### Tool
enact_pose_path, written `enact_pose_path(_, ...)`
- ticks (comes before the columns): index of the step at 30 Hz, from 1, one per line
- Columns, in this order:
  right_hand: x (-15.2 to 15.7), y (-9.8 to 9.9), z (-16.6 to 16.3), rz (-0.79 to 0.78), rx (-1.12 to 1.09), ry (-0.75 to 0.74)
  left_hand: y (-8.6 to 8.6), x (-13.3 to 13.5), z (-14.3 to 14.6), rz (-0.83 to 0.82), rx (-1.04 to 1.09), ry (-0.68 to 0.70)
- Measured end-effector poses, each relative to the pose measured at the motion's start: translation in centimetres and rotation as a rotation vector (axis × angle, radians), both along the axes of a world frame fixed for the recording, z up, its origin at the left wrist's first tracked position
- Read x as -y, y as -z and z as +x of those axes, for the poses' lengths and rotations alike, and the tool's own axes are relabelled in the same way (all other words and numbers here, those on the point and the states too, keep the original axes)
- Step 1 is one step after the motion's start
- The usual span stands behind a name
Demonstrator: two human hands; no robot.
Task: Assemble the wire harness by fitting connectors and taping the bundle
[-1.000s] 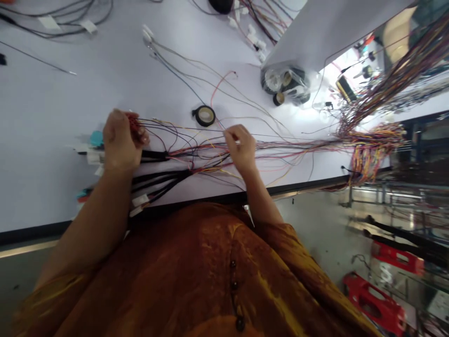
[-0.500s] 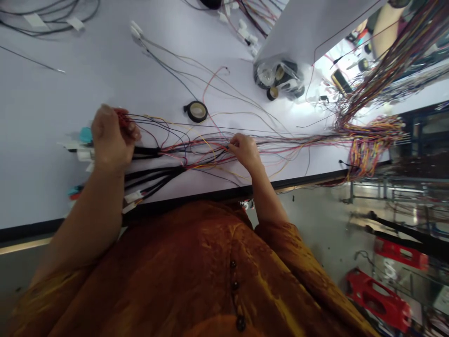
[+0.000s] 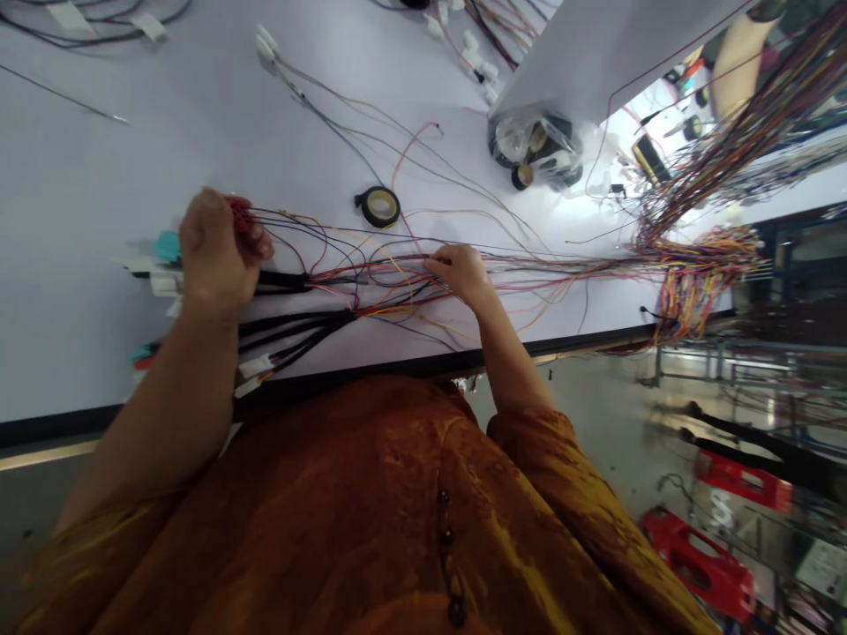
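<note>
My left hand (image 3: pixel 221 247) is closed around a red connector (image 3: pixel 241 214), from which several thin wires run to the right. Farther along, my right hand (image 3: pixel 460 269) pinches thin wires of the long wire bundle (image 3: pixel 529 262); which ones exactly is hidden by the fingers. Below the left hand, black-sleeved branches (image 3: pixel 297 322) of the harness lie on the table. White connectors (image 3: pixel 255 372) end one branch near the table edge. A teal connector (image 3: pixel 168 245) shows beside the left wrist. Just above the wires lies a roll of black tape (image 3: pixel 379 206).
A plastic bag with tape rolls (image 3: pixel 535 145) stands at the upper right. Loose wires with a white connector (image 3: pixel 266 42) cross the white table (image 3: pixel 119 326). A thick mass of wires (image 3: pixel 721 132) hangs at the right. Red plastic stools (image 3: pixel 701 564) stand on the floor.
My right hand has shifted slightly up and left along the wires relative to the table. The left hand keeps its hold on the red connector. The whole view has shifted slightly.
</note>
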State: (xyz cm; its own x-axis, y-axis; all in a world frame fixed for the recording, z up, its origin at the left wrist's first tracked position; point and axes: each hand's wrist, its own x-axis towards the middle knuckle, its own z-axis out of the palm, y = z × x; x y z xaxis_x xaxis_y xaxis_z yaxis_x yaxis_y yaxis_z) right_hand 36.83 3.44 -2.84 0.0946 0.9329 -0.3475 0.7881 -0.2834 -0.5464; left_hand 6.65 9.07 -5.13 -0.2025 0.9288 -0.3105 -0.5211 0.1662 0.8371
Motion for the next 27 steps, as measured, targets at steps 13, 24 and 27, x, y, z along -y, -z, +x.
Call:
enact_pose_path(13, 1.8, 0.9, 1.9, -0.097, -0.841, 0.253, 0.7, -0.1, -0.1, 0.048, -0.066, -0.010)
enact_pose_path(24, 4.4, -0.8, 6.3, 0.220, -0.914, 0.481, 1.1, -0.3, -0.2, 0.054, -0.180, -0.012)
enact_pose_path(27, 5.3, -0.8, 8.7, 0.436, -1.197, 0.629, 1.2, -0.6, -0.1, 0.018, -0.205, -0.023)
